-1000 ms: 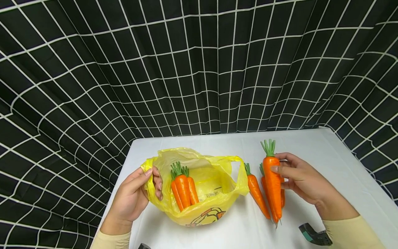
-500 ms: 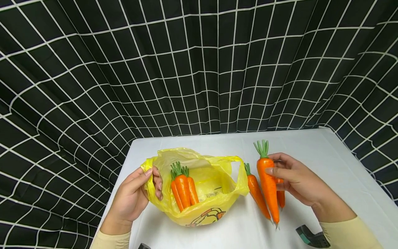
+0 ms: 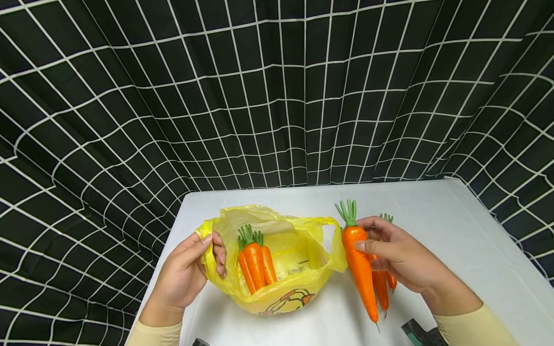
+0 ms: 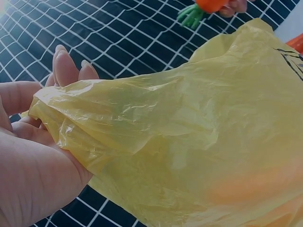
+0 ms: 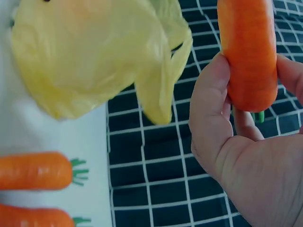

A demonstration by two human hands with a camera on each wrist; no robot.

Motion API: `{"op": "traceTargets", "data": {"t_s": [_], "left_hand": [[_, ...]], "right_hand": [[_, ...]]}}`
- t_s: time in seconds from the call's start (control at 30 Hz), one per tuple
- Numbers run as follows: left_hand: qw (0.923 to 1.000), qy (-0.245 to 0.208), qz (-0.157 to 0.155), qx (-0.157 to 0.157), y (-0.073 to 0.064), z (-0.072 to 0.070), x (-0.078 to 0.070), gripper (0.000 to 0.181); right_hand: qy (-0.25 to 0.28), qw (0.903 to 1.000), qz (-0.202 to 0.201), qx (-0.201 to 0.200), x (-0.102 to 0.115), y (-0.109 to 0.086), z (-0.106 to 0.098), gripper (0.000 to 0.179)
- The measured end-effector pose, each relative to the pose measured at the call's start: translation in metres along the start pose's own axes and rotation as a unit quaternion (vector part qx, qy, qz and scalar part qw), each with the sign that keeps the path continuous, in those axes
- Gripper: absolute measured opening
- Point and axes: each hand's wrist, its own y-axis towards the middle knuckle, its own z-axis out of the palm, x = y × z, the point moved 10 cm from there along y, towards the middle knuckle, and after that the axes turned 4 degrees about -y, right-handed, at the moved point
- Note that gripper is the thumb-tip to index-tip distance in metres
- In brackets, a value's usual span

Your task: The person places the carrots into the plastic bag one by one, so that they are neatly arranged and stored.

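Observation:
On the left, my left hand (image 3: 188, 269) pinches the edge of a yellow plastic bag (image 3: 298, 283) by one handle, and its mouth gapes upward. Three orange carrots (image 3: 256, 264) with green stem tops lean together inside. To the bag's right, my right hand (image 3: 404, 262) grips a large carrot (image 3: 361, 274) near its top, stems up and tip pointing down. The held carrot overlaps the bag's right handle in the head view. In the right wrist view, fingers and thumb are on both sides of the carrot (image 5: 248, 56).
More carrots (image 3: 381, 290) lie on the white table (image 3: 415, 202), partly hidden behind the held carrot and right hand; two of these carrots (image 5: 35, 171) show in the right wrist view. A black curtain (image 3: 277, 96) with white grid lines surrounds the table. A dark strap (image 3: 421, 334) shows below the right wrist.
My right hand has carried the carrot leftward and slightly nearer, up beside the bag's right handle. The left hand and the bag have stayed in place.

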Motion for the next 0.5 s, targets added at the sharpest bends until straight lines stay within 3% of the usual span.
{"op": "traceTargets", "data": {"t_s": [0.23,0.5], "left_hand": [[1.0000,-0.001,0.000,0.000,-0.001,0.000,0.000,0.031],[1.0000,-0.001,0.003,0.005,-0.002,0.000,-0.001,0.031]], "right_hand": [[0.005,0.9989,-0.022,0.042,0.016,0.004,0.030,0.042],[0.006,0.9976,-0.009,0.069,0.023,0.013,0.057,0.047]]}}
